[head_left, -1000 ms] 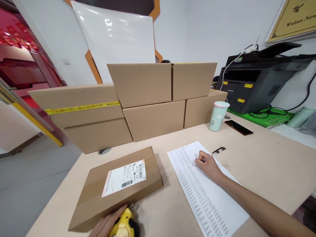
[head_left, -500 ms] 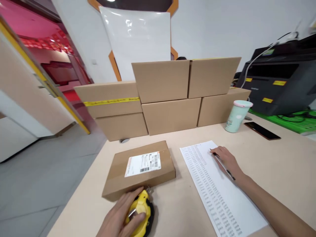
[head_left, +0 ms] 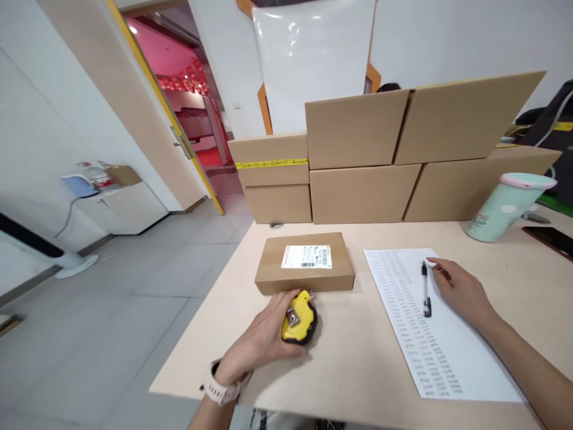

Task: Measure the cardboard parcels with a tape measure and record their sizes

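A yellow and black tape measure (head_left: pixel 305 322) rests on the table in my left hand (head_left: pixel 264 334), with fingers and thumb wrapped round its side. Right behind it lies a flat cardboard box (head_left: pixel 273 263) with a white shipping label on top. On the printed sheet of paper (head_left: pixel 461 352) lies a clear pen (head_left: pixel 425 292) with black ends. My right hand (head_left: pixel 463 292) rests on the sheet just right of the pen, fingers loosely bent and apart from it.
Stacked cardboard boxes (head_left: pixel 364 194) line the back of the table (head_left: pixel 349 370). To the right stand a mint-green cup (head_left: pixel 505 209) and a phone (head_left: pixel 550 240). Left of the table are grey floor, a white cabinet (head_left: pixel 120 209) and a doorway.
My right hand has let go of the pen, which now lies on the paper. The view has turned to the left. My left hand still holds the tape measure by the box.
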The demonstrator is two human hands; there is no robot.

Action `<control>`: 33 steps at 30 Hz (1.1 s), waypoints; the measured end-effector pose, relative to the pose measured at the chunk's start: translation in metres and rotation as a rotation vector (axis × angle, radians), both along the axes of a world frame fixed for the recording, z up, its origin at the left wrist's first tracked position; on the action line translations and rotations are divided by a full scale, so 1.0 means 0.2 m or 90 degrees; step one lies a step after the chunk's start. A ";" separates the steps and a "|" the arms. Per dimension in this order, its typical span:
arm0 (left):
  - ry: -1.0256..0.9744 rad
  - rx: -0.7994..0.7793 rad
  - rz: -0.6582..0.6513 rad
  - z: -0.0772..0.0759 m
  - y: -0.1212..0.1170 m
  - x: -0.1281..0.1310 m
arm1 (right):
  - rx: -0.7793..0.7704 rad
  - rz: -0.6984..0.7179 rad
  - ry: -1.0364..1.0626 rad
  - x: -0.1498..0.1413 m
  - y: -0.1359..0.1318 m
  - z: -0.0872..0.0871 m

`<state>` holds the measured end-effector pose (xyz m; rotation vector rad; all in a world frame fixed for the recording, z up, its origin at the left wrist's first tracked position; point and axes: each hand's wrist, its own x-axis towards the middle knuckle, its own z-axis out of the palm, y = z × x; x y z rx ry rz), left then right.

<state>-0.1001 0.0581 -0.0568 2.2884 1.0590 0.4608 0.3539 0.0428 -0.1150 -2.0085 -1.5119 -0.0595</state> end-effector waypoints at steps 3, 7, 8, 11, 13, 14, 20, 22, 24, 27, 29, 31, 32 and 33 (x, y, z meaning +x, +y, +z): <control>-0.021 0.048 0.057 -0.03 -0.07 0.02 | -0.019 -0.013 0.005 0.02 0.00 0.00; -0.044 0.056 0.142 -0.06 -0.18 0.00 | -0.025 -0.020 0.021 0.02 -0.01 0.03; -0.048 0.054 0.161 -0.06 -0.21 -0.01 | -0.028 -0.021 0.026 0.02 -0.02 0.04; -0.063 0.060 0.215 -0.07 -0.29 -0.06 | -0.039 -0.035 0.043 0.01 -0.02 0.07; -0.073 0.080 0.242 -0.09 -0.34 -0.08 | -0.049 -0.048 0.056 0.01 -0.03 0.08; -0.077 0.095 0.252 -0.09 -0.35 -0.09 | -0.051 -0.053 0.061 0.01 -0.03 0.09; -0.072 0.187 0.291 -0.16 -0.37 -0.09 | -0.033 -0.058 0.082 0.02 -0.03 0.08; -0.069 0.201 0.295 -0.17 -0.37 -0.08 | -0.029 -0.061 0.085 0.03 -0.03 0.08; -0.068 0.207 0.295 -0.17 -0.37 -0.08 | -0.033 -0.068 0.087 0.04 -0.03 0.07; -0.069 0.208 0.292 -0.16 -0.37 -0.08 | -0.042 -0.072 0.094 0.05 -0.02 0.06; -0.071 0.208 0.289 -0.16 -0.37 -0.08 | -0.051 -0.074 0.101 0.06 -0.02 0.06; -0.073 0.209 0.288 -0.16 -0.37 -0.08 | -0.060 -0.076 0.103 0.06 -0.02 0.06; -0.074 0.209 0.288 -0.16 -0.37 -0.08 | -0.063 -0.076 0.103 0.06 -0.02 0.06; -0.075 0.209 0.288 -0.17 -0.37 -0.09 | -0.065 -0.075 0.104 0.05 -0.02 0.06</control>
